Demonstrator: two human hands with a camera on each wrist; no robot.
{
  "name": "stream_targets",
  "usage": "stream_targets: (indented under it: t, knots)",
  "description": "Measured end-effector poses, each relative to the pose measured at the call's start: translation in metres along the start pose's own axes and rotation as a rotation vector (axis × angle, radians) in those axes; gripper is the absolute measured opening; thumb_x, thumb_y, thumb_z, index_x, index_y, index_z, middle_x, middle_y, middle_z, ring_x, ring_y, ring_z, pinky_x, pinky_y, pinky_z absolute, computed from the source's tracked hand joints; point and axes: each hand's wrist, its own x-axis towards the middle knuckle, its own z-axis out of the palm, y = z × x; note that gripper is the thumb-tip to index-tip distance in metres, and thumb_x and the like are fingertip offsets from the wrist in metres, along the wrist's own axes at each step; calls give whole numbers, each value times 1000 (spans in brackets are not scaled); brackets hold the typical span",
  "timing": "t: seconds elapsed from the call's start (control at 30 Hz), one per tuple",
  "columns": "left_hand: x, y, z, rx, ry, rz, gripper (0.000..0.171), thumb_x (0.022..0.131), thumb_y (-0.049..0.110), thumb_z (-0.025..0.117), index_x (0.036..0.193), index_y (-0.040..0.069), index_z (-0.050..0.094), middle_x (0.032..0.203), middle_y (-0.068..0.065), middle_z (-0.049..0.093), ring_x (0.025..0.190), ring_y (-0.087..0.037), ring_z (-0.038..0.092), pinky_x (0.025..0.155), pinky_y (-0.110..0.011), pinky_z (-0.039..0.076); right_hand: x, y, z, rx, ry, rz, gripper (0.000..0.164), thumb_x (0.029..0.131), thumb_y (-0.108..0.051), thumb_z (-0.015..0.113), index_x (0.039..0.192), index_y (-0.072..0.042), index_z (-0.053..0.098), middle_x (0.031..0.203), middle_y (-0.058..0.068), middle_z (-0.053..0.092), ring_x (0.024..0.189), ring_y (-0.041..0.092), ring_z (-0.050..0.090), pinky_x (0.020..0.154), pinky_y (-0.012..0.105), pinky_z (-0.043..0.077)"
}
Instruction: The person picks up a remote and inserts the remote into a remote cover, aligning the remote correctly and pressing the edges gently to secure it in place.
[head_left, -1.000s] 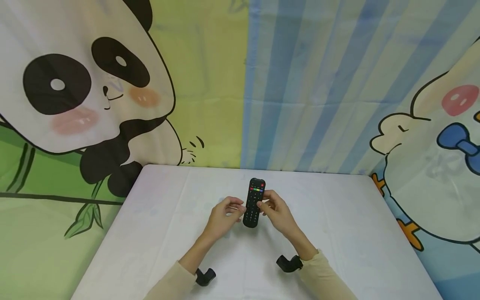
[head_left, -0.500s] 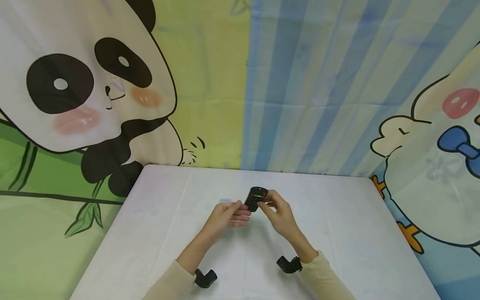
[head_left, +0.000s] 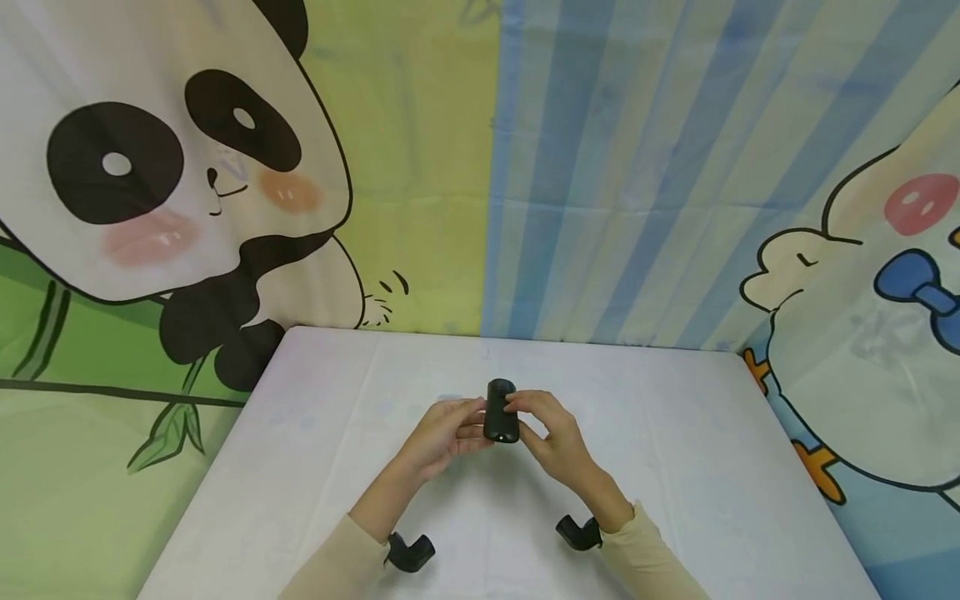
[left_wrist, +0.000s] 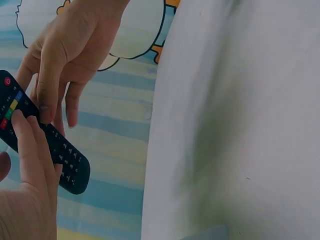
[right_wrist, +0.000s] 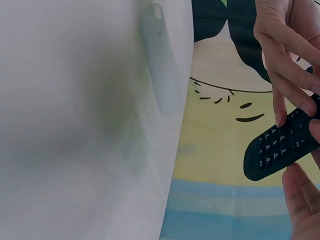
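Observation:
A black remote control [head_left: 498, 417] is held above the white table, its plain back turned up in the head view. Its buttons face down and show in both wrist views, where the remote [left_wrist: 72, 165] slants across the edge of each picture. My right hand [head_left: 562, 442] pinches it from the right, with a finger on the back and the thumb on the button face. From the left, my left hand [head_left: 441, 437] touches it. In the left wrist view the fairly straight left fingers [left_wrist: 31, 155] lie against the buttons.
The white table [head_left: 300, 475] spreads beneath both hands. Behind it hang a curtain with a panda [head_left: 300, 275] and a blue-striped part [head_left: 600, 208]. A black device [head_left: 411, 553] is on the left wrist, and another black device [head_left: 577, 533] on the right.
The remote control has turned over: its button face was towards the head camera and its plain back is now. The left fingers have come underneath it, while the right hand has kept hold.

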Motion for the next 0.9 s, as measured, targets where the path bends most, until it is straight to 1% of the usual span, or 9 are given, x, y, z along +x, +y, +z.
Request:
stream_targets:
  t: [0.1,0.2,0.37,0.43,0.6,0.67,0.73,0.83,0.9]
  knots:
    - [1,-1,-1,7,-10,-9,53,101,24,63,133,-16,50,119,-24,65,99,-29,70,85,-38,56,-1,1,0,7,-2,-24,38,79,16,76,110,-6,69,120,17,64,111,36,59,99,28,47]
    - [3,-3,-1,10,-12,-21,52,99,19,66,136,-14,49,126,-25,61,105,-32,68,85,-37,56,-3,1,0,5,-11,-18,37,80,15,76,109,-6,70,122,17,63,113,36,58,98,29,47]
    - [4,-7,-1,29,-4,-17,57,98,13,67,144,-10,42,126,-26,62,108,-34,67,85,-39,56,-7,4,0,0,-19,47,36,82,16,74,108,-8,70,125,17,60,116,35,58,98,31,48]
    - [4,-8,-1,43,-1,-8,59,97,12,67,145,-8,41,123,-26,64,106,-34,68,84,-40,56,-7,4,0,-2,-8,61,36,81,18,73,107,-6,70,123,20,60,113,35,59,95,31,50]
    - [5,-9,-1,70,19,2,61,95,13,70,146,-4,41,119,-24,67,103,-32,69,81,-38,58,3,-14,-5,45,35,120,29,83,23,67,106,5,69,115,28,60,104,38,61,82,34,56]
    - [5,-9,-1,90,37,3,62,94,14,72,146,-3,43,117,-21,68,100,-31,70,79,-37,58,6,-21,-7,95,42,161,27,85,23,63,109,10,66,114,30,59,102,41,61,80,37,58]
    - [6,-10,-1,108,52,6,63,93,15,73,146,-2,44,115,-19,69,98,-30,71,77,-35,59,4,-16,-6,148,44,212,27,87,21,63,113,12,63,114,30,59,101,43,62,80,37,58]
    - [5,-12,-1,137,66,16,64,92,16,75,147,0,45,112,-16,70,95,-28,71,75,-35,59,1,-7,-3,259,44,365,33,91,14,64,124,11,56,116,28,58,99,41,63,79,36,58]
    - [5,-13,0,156,63,28,64,92,15,75,147,0,45,111,-16,71,94,-28,71,75,-36,59,0,-1,-1,344,55,503,40,94,5,66,132,5,53,118,24,60,98,37,64,77,35,58]
